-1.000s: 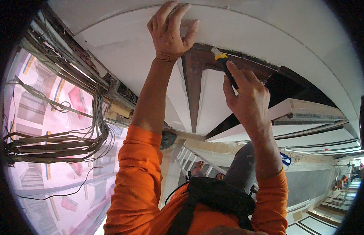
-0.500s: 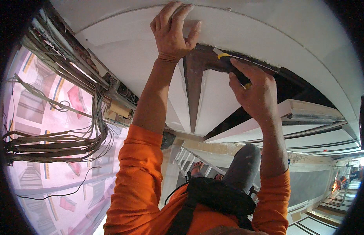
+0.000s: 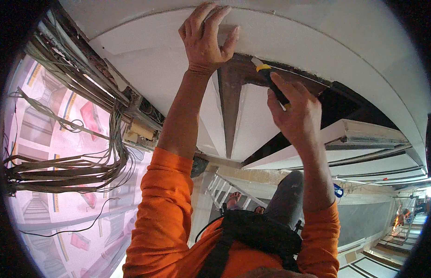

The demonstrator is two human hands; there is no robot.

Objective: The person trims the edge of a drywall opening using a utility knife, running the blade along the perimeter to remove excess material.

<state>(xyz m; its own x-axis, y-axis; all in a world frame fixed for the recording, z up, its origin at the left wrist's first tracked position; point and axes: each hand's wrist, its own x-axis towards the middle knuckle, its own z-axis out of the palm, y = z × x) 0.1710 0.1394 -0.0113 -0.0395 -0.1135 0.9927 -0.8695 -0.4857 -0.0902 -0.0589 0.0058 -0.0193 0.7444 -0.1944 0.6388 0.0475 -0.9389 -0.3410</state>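
A yellow and black utility knife (image 3: 274, 85) is gripped in my right hand (image 3: 298, 111). Its short blade points up and left, at the edge of a curved white panel (image 3: 312, 41) above the dark opening. My left hand (image 3: 205, 39) rests against that same panel, fingers spread, with nothing held. Under the panel, brown framing (image 3: 231, 88) shows between pale wedge-shaped boards (image 3: 258, 116). Whether the blade tip touches the panel edge, I cannot tell.
Bundled cables (image 3: 72, 171) hang at the left before pink printed sheeting (image 3: 72, 116). A thick white slab edge (image 3: 370, 132) juts out at the right. Far below stands a ladder (image 3: 220, 190). Distant lights and clutter (image 3: 405, 217) lie at the far right.
My right hand and the knife have shifted slightly left, and the knife is a bit more upright. My left hand keeps its place on the panel. A blue object has appeared beside my right forearm.
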